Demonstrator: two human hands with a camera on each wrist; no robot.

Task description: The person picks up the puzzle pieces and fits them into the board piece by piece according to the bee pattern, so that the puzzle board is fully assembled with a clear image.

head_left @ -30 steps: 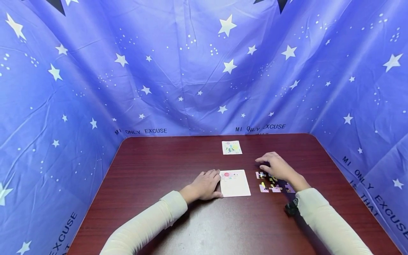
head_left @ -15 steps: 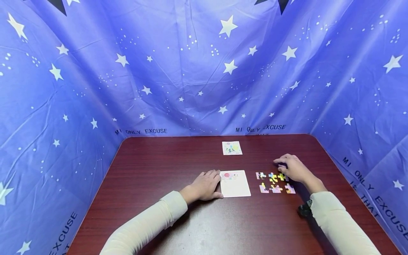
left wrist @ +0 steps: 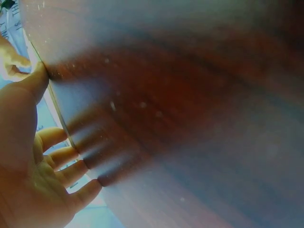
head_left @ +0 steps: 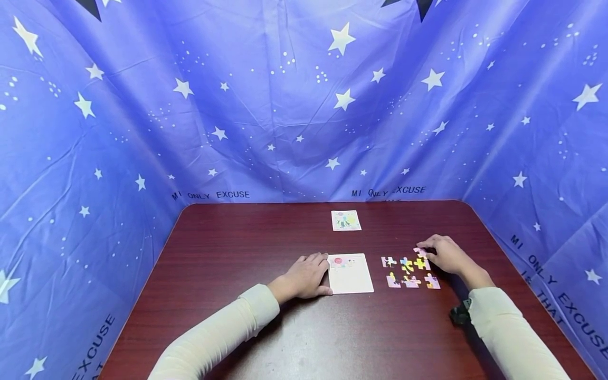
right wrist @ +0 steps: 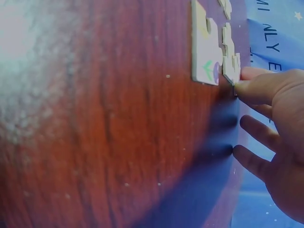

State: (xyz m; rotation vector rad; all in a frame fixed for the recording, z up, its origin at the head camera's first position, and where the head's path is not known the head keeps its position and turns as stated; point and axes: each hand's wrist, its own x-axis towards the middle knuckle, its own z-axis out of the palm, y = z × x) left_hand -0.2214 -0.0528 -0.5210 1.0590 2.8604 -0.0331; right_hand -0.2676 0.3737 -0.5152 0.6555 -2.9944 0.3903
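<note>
My left hand (head_left: 306, 275) rests on the table along the left edge of a white square puzzle board (head_left: 351, 279), its fingertips and thumb at that edge. A few joined pieces with a pink ball and a small animal picture line the board's top. To the right, my right hand (head_left: 448, 254) pinches a pink puzzle piece (head_left: 420, 252) between thumb and forefinger, low at the table. That piece lies just above a yellow and pink piece (head_left: 421, 263). In the right wrist view, a loose piece (right wrist: 205, 52) lies nearer than the fingers (right wrist: 259, 90). The left wrist view does not show the board.
Several loose puzzle pieces (head_left: 412, 282) lie in two rough rows right of the board. A small picture card (head_left: 346, 220) lies farther back on the dark red table (head_left: 247, 232). A blue star-print curtain (head_left: 275, 116) surrounds the table.
The right hand has moved right, from above the left of the loose pieces to their upper right corner, where a pink piece now shows at its fingertips. The left hand stays still.
</note>
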